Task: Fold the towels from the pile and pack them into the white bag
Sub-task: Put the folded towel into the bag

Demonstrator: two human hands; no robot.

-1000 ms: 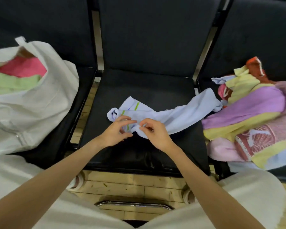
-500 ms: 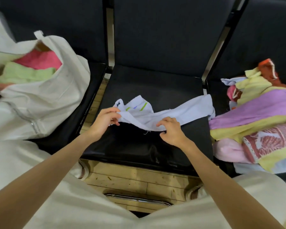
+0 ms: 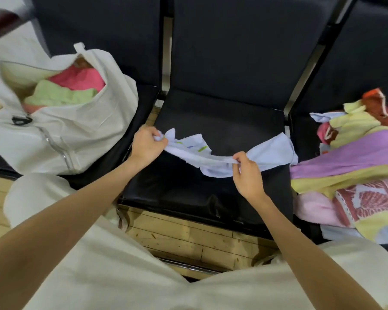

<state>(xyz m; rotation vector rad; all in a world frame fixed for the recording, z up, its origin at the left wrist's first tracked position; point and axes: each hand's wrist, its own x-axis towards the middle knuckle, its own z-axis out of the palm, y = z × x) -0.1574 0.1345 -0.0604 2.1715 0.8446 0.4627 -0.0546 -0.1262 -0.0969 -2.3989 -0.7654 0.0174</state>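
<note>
A pale blue towel (image 3: 267, 151) with small green marks lies crumpled across the middle black seat (image 3: 211, 121). My left hand (image 3: 147, 145) grips its left corner at the seat's left edge. My right hand (image 3: 248, 173) pinches its near edge about midway along, lifting it slightly. The towel's right end rests against the towel pile (image 3: 354, 166) of purple, yellow, pink and red cloth on the right seat. The white bag (image 3: 63, 135) stands open on the left seat, with pink and green folded towels inside.
Three black padded chairs stand in a row with metal frames between them. A wooden floor (image 3: 184, 238) shows below the seat edge. My knees in white trousers fill the lower view.
My hands have moved apart along the towel's edge, the left toward the bag side, stretching the cloth out. The view has shifted left, showing more of the bag.
</note>
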